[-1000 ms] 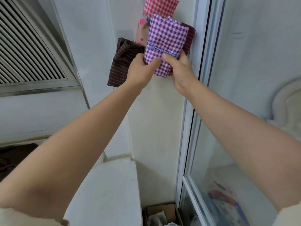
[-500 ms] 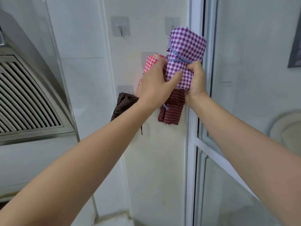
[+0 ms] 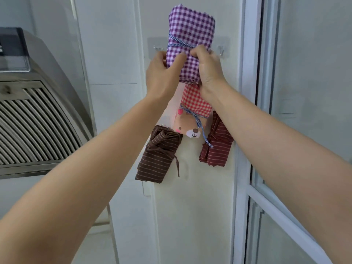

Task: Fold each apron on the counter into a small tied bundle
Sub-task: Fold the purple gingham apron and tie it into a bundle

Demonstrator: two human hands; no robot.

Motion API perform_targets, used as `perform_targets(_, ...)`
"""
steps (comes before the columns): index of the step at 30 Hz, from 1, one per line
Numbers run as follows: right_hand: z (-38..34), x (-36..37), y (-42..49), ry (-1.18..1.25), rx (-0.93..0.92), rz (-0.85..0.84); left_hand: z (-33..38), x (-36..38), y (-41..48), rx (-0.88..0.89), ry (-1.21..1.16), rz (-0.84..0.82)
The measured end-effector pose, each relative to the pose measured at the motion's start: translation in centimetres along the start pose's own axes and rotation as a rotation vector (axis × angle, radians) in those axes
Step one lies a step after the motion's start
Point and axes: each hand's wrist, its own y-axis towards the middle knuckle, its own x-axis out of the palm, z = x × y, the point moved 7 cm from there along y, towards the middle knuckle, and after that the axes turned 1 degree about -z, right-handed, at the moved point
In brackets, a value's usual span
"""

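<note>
A purple checked apron bundle (image 3: 191, 31), tied with a blue-and-white cord, is held up against the white wall. My left hand (image 3: 162, 73) grips its lower left edge. My right hand (image 3: 208, 70) grips its lower right side, fingers curled at the cord. Below it hang a red checked bundle with a bear print (image 3: 194, 113), a brown striped bundle (image 3: 158, 157) and a dark red striped bundle (image 3: 217, 149), each tied.
Adhesive wall hooks (image 3: 155, 45) sit behind the purple bundle at both sides. A steel range hood (image 3: 34, 115) juts out at the left. A white window frame (image 3: 249, 111) runs down the right.
Both hands have lifted the purple bundle higher up the wall, above the other hanging bundles. The view has tilted up with it.
</note>
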Motion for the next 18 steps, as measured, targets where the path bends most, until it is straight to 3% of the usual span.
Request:
perform_targets(9,0.4,4.4,3.5,-0.152,0.113,-0.056,-2.5,-3.0,4.2,-0.077,-0.01,0.083)
perform_targets(18,1.4,5.4,5.0,-0.096,0.041,0.003,-2.0,-3.8,5.7,-0.029,-0.014,0.147)
